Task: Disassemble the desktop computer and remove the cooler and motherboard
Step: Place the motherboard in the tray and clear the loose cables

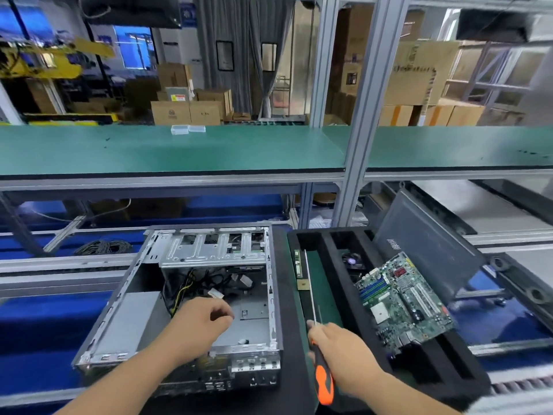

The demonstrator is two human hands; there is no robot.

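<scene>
The left hand [206, 320] reaches into the open case [185, 298], its fingers curled with thumb and fingertips drawn together over the bare floor of the case. It may be pinching something small, such as a screw, but whether it holds anything I cannot tell.

The right hand [341, 348] grips a screwdriver [321, 369] by its orange and black handle. The thin shaft runs away from the person, over the green strip in the black foam tray [294, 295] just right of the case.

The motherboard [404, 301] is already out. It lies tilted in a slot of the tray, well apart from the case, with its empty socket and blue memory slots showing. Just beyond it, in the same slot, sits a dark fan that looks like the cooler [353, 262], though it is partly hidden. Two small parts, a memory stick [297, 263] and a chip [302, 284], lie on the green strip. A grey side panel [425, 244] leans against the far edge of the tray.

Inside the case only loose cables [209, 280] remain at the back, under the metal drive cage [215, 247]; the floor where the board sat is bare metal.

By my reading the task's main work is done: board and cooler are both in the tray. What is left seems to be tidying up: setting down the screwdriver and putting away whatever the left hand has gathered.
</scene>
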